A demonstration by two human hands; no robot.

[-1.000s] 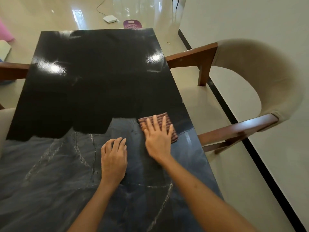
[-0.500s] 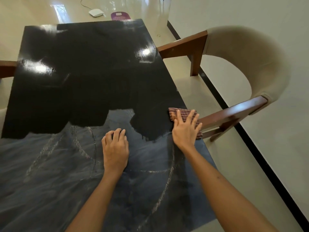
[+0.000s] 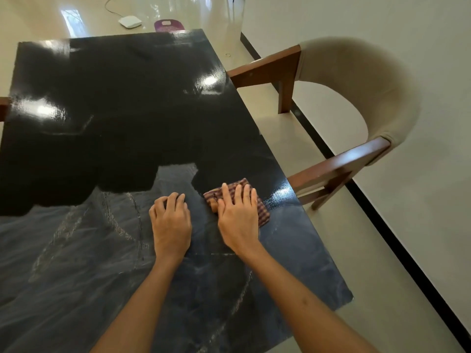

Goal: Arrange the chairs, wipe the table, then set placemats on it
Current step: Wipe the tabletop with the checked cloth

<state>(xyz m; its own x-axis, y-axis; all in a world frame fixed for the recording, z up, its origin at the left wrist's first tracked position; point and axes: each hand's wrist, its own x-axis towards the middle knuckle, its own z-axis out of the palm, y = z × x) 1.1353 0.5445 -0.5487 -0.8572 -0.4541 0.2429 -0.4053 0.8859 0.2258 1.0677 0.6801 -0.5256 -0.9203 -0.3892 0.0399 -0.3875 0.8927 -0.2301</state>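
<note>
A glossy black table (image 3: 127,110) fills most of the view. My right hand (image 3: 238,220) presses flat, fingers straight, on a folded brown checked cloth (image 3: 260,211) near the table's right edge. My left hand (image 3: 171,224) rests on the tabletop just left of it, fingers loosely curled and holding nothing. A beige padded chair with wooden arms (image 3: 356,98) stands at the table's right side, its seat tucked under the edge. No placemats are in view.
Another chair's wooden arm (image 3: 3,107) pokes in at the left edge. On the shiny floor beyond the table lie a white device with a cable (image 3: 130,21) and a purple object (image 3: 168,24). A wall with a black skirting strip (image 3: 382,225) runs along the right.
My right hand slid the cloth out to the table's right edge, then back left toward my left hand. The left hand stayed in place.
</note>
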